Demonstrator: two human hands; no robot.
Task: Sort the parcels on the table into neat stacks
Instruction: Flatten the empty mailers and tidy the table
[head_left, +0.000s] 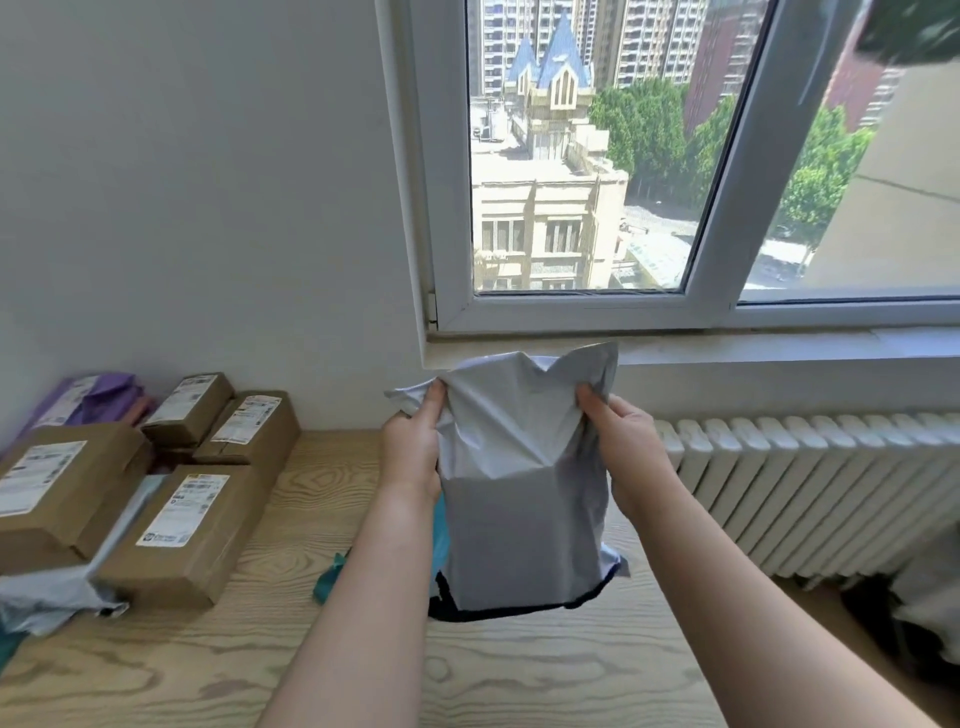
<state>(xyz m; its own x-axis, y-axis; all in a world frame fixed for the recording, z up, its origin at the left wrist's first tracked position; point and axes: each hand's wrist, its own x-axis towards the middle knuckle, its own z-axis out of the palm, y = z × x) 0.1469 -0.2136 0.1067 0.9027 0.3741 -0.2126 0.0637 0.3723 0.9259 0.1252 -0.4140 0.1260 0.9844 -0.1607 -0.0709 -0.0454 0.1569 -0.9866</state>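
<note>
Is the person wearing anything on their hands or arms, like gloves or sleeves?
No. The left hand and right hand are bare: no gloves, rings, watch or bracelet show. No sleeves come into view; both arms are uncovered to the picture's edge.

A plain white wall (182, 182) stands far left; a white-framed window (670, 166) far right shows sunlit buildings and trees. A white ribbed radiator (831, 483) sits below its sill, beside the wood-grain table (322, 649).

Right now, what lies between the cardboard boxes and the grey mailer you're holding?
Head view: bare wooden tabletop, then a teal bag peeking out behind the left forearm.
</note>
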